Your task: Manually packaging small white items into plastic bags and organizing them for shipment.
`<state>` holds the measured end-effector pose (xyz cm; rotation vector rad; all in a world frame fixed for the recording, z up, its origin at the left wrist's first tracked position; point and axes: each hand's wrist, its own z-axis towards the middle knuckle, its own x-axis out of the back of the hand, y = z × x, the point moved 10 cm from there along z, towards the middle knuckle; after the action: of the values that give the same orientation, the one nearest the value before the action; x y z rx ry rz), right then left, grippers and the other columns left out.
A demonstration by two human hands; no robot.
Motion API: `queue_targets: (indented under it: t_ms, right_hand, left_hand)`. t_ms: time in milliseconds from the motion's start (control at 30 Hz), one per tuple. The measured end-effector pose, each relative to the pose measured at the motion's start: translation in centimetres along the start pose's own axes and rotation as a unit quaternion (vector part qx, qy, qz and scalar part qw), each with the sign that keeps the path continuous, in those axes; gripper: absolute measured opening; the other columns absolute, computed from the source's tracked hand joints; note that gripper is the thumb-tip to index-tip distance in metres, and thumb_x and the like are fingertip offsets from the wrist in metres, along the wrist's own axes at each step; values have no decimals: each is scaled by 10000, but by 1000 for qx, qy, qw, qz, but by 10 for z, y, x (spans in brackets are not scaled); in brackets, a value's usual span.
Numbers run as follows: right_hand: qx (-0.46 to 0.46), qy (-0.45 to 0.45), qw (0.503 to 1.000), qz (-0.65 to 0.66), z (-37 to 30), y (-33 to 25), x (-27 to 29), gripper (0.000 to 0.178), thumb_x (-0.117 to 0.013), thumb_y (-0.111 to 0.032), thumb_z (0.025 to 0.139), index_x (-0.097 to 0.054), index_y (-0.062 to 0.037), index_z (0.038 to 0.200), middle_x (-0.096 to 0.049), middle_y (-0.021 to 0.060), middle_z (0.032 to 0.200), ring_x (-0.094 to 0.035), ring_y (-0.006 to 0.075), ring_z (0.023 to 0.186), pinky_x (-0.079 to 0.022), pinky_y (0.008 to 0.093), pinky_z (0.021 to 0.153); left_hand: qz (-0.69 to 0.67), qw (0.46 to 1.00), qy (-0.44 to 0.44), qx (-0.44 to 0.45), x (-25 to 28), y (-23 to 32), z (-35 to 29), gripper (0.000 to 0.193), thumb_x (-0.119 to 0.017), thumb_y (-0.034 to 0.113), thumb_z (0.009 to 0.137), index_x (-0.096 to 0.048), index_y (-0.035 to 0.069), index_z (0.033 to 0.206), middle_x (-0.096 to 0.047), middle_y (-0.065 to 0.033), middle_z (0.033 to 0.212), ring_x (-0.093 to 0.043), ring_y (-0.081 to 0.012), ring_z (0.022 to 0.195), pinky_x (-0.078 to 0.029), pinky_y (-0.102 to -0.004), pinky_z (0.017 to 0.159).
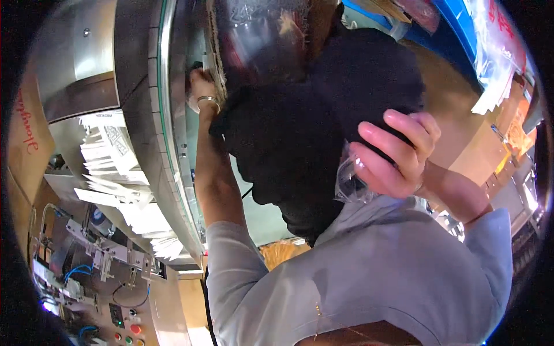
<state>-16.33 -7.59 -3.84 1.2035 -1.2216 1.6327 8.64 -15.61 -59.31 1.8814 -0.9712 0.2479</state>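
Note:
My right hand [401, 153] is curled, its fingers bent over a crinkled piece of clear plastic film [353, 181] at their lower left. Directly beside it spreads black cloth [277, 144], filling the middle of the view below my grey shirt. My left hand [203, 89], with a bracelet at the wrist, reaches far forward to the left edge of a cardboard box [218, 52]. Its fingers are partly hidden there, so their grip cannot be made out. Clear plastic packaging [265, 34] lies in or over that box.
A metal-edged conveyor [164, 115] runs along my left side. Stacks of folded white paper [118, 161] fill a shelf beyond it. At lower left stands a machine [104, 248] with coloured push buttons [135, 328]. A blue bin [456, 34] with plastic bags is at far right.

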Motion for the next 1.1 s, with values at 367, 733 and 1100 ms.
queue_targets:
  t_ms: [367, 733, 1100]
  right_hand:
    - [-18, 81, 996, 34, -11, 3, 29, 143, -656, -188, 699, -640, -180, 841, -628, -34, 1069, -531, 180, 1021, -333, 407, 854]
    - [-92, -5, 993, -72, -16, 26, 7, 145, -662, -197, 714, -641, -196, 858, -627, -53, 1049, -522, 173, 1020, -333, 415, 881]
    - [-8, 49, 999, -1, 3, 2, 23, 234, -686, -157, 626, -625, -146, 852, -608, 22, 1023, -531, 252, 972, -377, 457, 840]
  left_hand:
    - [56, 996, -62, 33, 46, -103, 145, 363, -492, 227, 903, -478, -9, 1178, -614, -236, 938, -591, -407, 817, -482, -419, 716]
    - [332, 863, -374, 67, -104, -115, -99, 431, -436, 241, 917, -440, 21, 1288, -609, -160, 1033, -599, -305, 895, -473, -414, 764]
    - [147, 986, -4, 81, 61, 115, -62, 274, -521, 198, 850, -516, 1, 1040, -593, -205, 1044, -588, -354, 927, -469, -418, 776]
